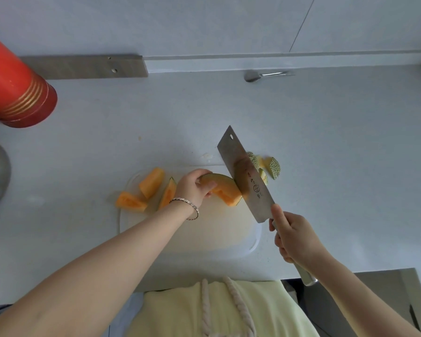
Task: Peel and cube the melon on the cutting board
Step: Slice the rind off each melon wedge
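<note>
The left hand [193, 188] grips the curved orange melon slice [223, 188] on the white plastic cutting board [204, 234]. The right hand [293, 238] grips the steel cleaver [244, 176], whose blade meets the slice's right end.

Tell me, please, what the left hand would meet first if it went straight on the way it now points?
Likely the blade of the cleaver, which the right hand holds at the end of the melon slice that the left hand grips; depth is unclear.
</note>
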